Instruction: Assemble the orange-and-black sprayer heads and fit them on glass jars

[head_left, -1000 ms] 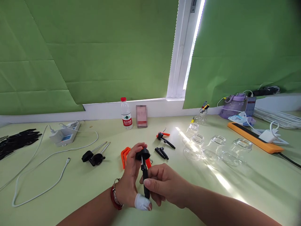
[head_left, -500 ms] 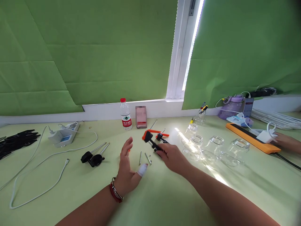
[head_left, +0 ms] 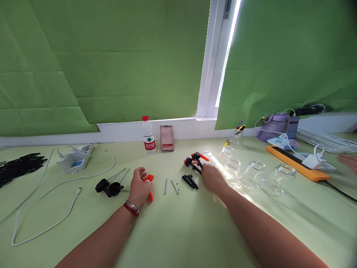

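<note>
My left hand lies on the green table with its fingers curled over the orange plastic clips. Left of it are two black knobs with metal rods. My right hand reaches forward, its fingertips closed on the black handle of a black-and-orange tool that rests on the table beside a similar one. Between my hands lie two thin metal pins and a pair of small black pieces.
Several empty glass jars stand right of my right hand. A water bottle and a card stand at the back. A power strip with white cable is on the left, an orange tray and another person's hand far right.
My hands held one tool together near my body. The right hand then carried it forward and set it beside the other tool, while the left hand dropped onto the orange clips.
</note>
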Action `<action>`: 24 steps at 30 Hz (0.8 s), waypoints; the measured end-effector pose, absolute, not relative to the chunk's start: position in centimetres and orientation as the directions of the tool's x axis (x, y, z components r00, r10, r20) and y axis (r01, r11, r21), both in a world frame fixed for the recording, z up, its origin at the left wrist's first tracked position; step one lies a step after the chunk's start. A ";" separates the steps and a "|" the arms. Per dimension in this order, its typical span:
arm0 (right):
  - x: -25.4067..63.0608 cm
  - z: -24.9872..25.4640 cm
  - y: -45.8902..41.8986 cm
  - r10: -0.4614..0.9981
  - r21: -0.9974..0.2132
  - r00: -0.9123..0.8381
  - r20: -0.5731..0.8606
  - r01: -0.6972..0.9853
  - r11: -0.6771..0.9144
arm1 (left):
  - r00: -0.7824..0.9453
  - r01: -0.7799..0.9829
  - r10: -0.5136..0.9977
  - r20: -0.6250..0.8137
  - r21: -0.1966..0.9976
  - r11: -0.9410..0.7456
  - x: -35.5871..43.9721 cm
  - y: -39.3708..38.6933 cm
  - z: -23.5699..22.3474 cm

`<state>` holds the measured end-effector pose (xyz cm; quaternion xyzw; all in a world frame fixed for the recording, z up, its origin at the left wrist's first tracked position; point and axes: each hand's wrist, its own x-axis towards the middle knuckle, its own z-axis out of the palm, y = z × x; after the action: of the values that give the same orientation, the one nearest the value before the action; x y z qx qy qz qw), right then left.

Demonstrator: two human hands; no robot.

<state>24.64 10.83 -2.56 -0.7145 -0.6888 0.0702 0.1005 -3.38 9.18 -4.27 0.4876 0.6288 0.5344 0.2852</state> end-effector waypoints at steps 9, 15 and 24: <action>24.5 -2.1 10.1 1.000 -0.167 0.012 -0.021 0.986 -0.016 | -0.281 0.283 0.948 0.148 0.957 -0.066 -2.7 8.7 -4.2; 24.3 -2.2 10.0 0.999 -0.122 0.000 -0.036 0.993 -0.004 | -0.250 0.331 0.951 0.184 0.939 -0.095 -2.6 8.5 -4.1; 24.0 -1.8 9.7 0.999 -0.047 0.025 0.036 0.999 -0.024 | -0.202 0.544 0.911 0.359 0.815 -0.201 -3.5 7.2 -1.5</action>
<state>24.03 9.71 -1.82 -0.7154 -0.6981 0.0037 0.0294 -3.52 7.23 -1.51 0.6029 0.6034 0.4867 0.1886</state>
